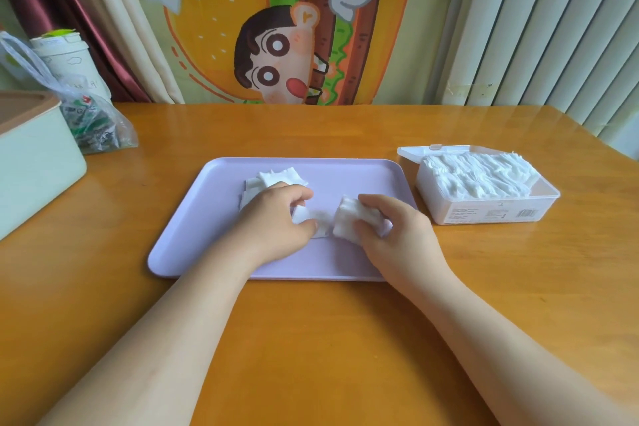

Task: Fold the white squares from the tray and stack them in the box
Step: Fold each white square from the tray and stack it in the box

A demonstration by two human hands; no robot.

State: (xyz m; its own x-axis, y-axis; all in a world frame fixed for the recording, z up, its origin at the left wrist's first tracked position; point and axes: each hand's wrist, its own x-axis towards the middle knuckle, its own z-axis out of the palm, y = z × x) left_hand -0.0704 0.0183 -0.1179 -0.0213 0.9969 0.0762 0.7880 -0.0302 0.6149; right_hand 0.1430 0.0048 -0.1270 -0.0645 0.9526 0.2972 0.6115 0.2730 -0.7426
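A lilac tray (366, 176) lies on the wooden table in front of me. A small pile of white squares (276, 177) sits on its far left part. My left hand (276, 225) pinches one edge of a white square (316, 220) lying on the tray's middle. My right hand (390, 232) grips the other end of that square, lifted and bent over. To the right of the tray stands a clear plastic box (484, 209) with its lid open, holding a stack of folded white squares (479, 176).
A pale green container (34, 162) stands at the table's left edge. Behind it are a plastic bag of packets (93, 121) and a white cup (65, 59). A cartoon curtain hangs behind the table, blinds at the right.
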